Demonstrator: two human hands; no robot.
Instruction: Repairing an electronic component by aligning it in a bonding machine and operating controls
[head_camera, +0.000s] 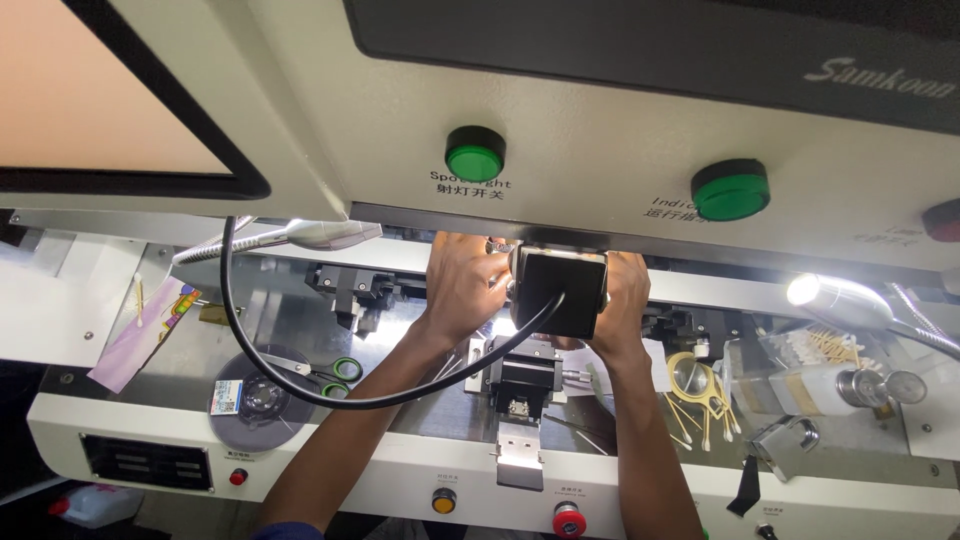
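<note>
Both forearms reached up from the machine's front ledge, past the small black fixture (520, 385) on the deck. Higher, the left hand (462, 285) and right hand (625, 300) clasped opposite sides of the black box-shaped head (558, 292), fingers closed against it. Its black cable (300, 385) looped low over the scissors (325, 372); snagging there could tug the head askew. Green buttons (475, 153) sat above.
</note>
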